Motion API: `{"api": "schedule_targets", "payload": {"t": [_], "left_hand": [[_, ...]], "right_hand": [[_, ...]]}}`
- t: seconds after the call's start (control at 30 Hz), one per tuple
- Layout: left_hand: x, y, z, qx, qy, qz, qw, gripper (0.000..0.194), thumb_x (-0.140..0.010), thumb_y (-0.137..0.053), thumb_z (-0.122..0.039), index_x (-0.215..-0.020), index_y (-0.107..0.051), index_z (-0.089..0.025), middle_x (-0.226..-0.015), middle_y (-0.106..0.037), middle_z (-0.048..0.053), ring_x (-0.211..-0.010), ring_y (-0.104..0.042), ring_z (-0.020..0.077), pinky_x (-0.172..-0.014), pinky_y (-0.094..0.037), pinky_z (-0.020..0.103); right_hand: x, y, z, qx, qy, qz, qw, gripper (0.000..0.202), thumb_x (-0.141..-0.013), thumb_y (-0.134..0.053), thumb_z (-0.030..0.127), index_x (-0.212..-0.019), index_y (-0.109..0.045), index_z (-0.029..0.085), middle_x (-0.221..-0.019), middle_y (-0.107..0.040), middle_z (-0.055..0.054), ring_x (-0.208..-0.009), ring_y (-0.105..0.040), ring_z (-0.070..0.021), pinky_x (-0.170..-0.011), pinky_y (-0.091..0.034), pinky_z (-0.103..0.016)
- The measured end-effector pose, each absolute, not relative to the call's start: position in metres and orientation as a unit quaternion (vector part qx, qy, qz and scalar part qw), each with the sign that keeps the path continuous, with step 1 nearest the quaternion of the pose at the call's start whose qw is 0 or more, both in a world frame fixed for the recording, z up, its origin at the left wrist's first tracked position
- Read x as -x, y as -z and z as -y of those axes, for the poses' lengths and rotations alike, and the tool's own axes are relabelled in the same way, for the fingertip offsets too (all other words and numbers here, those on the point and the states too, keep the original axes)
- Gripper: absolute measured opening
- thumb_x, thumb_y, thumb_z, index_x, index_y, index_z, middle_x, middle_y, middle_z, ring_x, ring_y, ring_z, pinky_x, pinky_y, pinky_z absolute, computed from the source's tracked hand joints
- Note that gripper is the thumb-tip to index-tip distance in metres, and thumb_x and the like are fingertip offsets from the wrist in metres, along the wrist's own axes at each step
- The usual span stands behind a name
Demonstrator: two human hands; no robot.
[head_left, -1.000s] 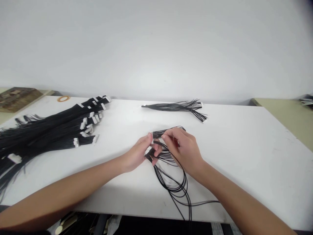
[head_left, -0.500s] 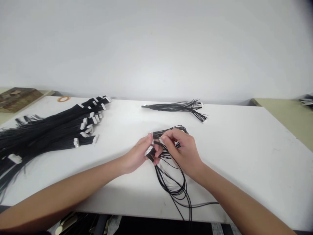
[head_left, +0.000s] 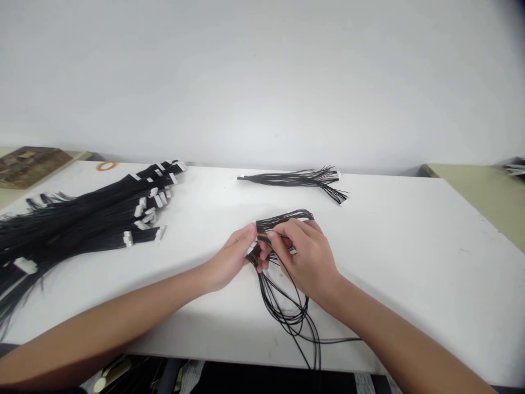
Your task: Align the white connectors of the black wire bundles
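Smooth white tabletop (head_left: 418, 251) under me, and over on the left sprawls the heap of black wire harnesses (head_left: 77, 219), most connectors toward the right, perhaps for easy picking. Near the middle is my working harness (head_left: 276, 222), thin, springy-looking wires curling toward the near edge. Far middle, a loose harness (head_left: 287, 179) fans out at its right end. My right hand (head_left: 308, 253) pinches narrowly around a wire strand (head_left: 263, 239); my left hand (head_left: 234, 254) grips the harness's end, likely to steady it. Far left, 1 flat orange ring (head_left: 106, 166).
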State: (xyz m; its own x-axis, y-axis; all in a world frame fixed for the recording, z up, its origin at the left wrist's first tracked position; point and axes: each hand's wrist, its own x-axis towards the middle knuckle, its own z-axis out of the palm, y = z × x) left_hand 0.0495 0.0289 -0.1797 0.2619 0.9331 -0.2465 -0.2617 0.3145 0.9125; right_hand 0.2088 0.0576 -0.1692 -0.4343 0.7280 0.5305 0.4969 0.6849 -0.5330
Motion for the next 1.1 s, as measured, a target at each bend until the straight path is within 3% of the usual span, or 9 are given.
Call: {"api": "schedule_targets", "payload": {"t": [0.47,0.7,0.93,1.1], "left_hand": [[-0.0505,0.1839,-0.0285,-0.451,-0.446,-0.454,0.626,0.042,-0.085,-0.044,-0.054,-0.069,-0.05,-0.015,-0.064,-0.049,-0.001,-0.055,-0.054,0.0129,-0.055,-0.044,0.027],[-0.0476,0.1886,-0.0273,-0.424,-0.425,-0.453,0.659,0.043,-0.085,-0.042,-0.055,-0.067,-0.054,-0.017,-0.064,-0.049,0.001,-0.058,-0.053,0.0148,-0.058,-0.043,0.028],[-0.0465,0.1891,-0.0287,-0.394,-0.427,-0.42,0.697,0.039,-0.084,-0.047,-0.053,-0.069,-0.054,-0.017,-0.064,-0.049,0.0,-0.057,-0.053,0.0142,-0.056,-0.042,0.027],[-0.0471,0.1894,-0.0293,-0.384,-0.432,-0.395,0.714,0.042,-0.084,-0.044,-0.055,-0.07,-0.052,-0.016,-0.063,-0.049,-0.001,-0.056,-0.052,0.0126,-0.057,-0.042,0.027]], "right_hand": [[-0.208,0.1679,-0.0557,0.379,-0.195,0.826,0.369,0.018,-0.092,-0.044,0.02,-0.075,-0.051,0.017,-0.064,-0.059,0.003,-0.058,-0.052,-0.0106,-0.068,-0.031,-0.028],[-0.208,0.1694,-0.0574,0.358,-0.061,0.851,0.379,0.024,-0.092,-0.041,0.018,-0.07,-0.052,0.016,-0.059,-0.056,0.002,-0.051,-0.047,-0.0107,-0.062,-0.028,-0.028],[-0.2091,0.1717,-0.0574,0.34,-0.03,0.859,0.381,0.025,-0.093,-0.041,0.019,-0.071,-0.052,0.016,-0.06,-0.055,0.0,-0.053,-0.048,-0.0118,-0.063,-0.028,-0.028],[-0.2086,0.1717,-0.0578,0.354,-0.072,0.855,0.373,0.025,-0.094,-0.039,0.019,-0.072,-0.05,0.016,-0.061,-0.054,0.001,-0.053,-0.046,-0.0115,-0.064,-0.029,-0.028]]}}
